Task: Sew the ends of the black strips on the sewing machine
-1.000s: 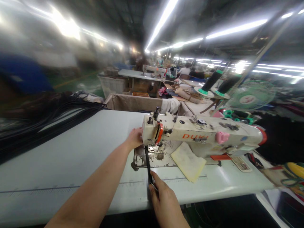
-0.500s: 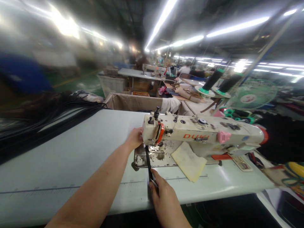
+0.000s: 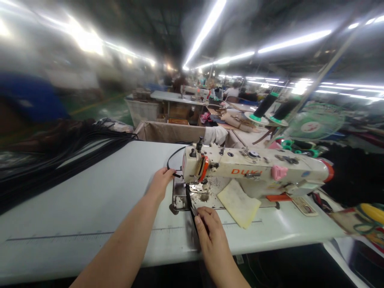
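My left hand (image 3: 160, 182) is at the left end of the sewing machine (image 3: 228, 164), its fingertips pinched on a narrow black strap (image 3: 171, 159). The strap curves from these fingers up behind the machine head, and a short end points right. Another length of black strap (image 3: 189, 199) runs from under the needle area toward the table's front edge. Beside it, my right hand (image 3: 211, 230) is closed on a slim, pointed metal tool (image 3: 193, 209), mostly hidden by the fingers; its exact kind cannot be made out.
A pale yellow cloth (image 3: 240, 204) lies by the machine bed. Many black straps (image 3: 75, 160) are heaped at the table's left. Behind stands a fabric-lined bin (image 3: 174, 130). Thread cones (image 3: 265, 106) and a green fan (image 3: 315, 122) stand at the right rear.
My left hand has come out from behind the machine head, moving left, and a strap loop now shows there. My right hand has moved slightly up and right, the tool's tip now pointing forward.
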The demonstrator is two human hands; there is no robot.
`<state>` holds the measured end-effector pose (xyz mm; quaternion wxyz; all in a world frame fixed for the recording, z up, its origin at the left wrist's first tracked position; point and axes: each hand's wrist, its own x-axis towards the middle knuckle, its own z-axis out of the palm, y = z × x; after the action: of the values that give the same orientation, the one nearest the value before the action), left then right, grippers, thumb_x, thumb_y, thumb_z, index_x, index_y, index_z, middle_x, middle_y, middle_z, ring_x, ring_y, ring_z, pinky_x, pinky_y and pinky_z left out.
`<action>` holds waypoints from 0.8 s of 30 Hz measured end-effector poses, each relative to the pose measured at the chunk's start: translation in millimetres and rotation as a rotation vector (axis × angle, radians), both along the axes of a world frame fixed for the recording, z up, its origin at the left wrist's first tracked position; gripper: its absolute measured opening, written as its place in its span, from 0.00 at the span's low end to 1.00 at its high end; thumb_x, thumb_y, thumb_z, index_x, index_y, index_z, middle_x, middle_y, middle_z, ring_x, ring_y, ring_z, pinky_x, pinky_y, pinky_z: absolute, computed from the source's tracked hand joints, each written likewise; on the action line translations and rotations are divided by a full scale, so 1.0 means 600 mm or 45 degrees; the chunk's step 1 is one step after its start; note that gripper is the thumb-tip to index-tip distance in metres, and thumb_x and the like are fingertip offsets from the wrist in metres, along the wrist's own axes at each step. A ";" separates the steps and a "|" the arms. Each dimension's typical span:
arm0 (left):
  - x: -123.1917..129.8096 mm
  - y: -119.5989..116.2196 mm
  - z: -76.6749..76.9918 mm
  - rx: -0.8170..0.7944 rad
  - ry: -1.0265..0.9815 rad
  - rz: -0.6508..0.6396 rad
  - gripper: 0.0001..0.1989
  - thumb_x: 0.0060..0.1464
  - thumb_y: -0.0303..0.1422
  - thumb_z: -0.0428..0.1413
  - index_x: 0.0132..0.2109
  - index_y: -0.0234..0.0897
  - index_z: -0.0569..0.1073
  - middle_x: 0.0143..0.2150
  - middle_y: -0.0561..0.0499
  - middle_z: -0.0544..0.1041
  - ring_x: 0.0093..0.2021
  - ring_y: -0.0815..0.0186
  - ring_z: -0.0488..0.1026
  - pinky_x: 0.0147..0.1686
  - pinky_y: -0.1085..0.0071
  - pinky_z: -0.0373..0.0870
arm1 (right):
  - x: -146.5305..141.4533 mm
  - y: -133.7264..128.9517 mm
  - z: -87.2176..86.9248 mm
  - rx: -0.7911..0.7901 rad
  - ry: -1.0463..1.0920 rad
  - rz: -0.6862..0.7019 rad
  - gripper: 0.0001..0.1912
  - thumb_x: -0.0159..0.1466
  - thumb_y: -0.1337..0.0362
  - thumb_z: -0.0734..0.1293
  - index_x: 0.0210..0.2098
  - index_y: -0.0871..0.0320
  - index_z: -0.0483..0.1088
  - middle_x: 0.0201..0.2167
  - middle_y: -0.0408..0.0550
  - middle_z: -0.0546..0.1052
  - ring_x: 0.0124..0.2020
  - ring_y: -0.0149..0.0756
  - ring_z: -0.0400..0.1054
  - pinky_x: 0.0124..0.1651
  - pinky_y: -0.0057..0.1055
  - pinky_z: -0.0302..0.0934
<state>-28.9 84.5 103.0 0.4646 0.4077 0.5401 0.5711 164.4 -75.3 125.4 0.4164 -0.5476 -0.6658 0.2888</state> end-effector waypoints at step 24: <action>-0.086 -0.252 -0.028 0.116 0.028 0.181 0.18 0.55 0.45 0.66 0.45 0.37 0.79 0.50 0.43 0.83 0.55 0.54 0.79 0.56 0.62 0.78 | -0.123 0.111 -0.022 -0.837 0.645 0.499 0.30 0.61 0.36 0.66 0.31 0.59 0.73 0.18 0.36 0.62 0.16 0.23 0.46 0.21 0.26 0.38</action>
<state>-80.8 -66.8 85.9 0.3979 0.3955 0.5461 0.6222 90.4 -8.8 112.2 0.3078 -0.4266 -0.5072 0.6827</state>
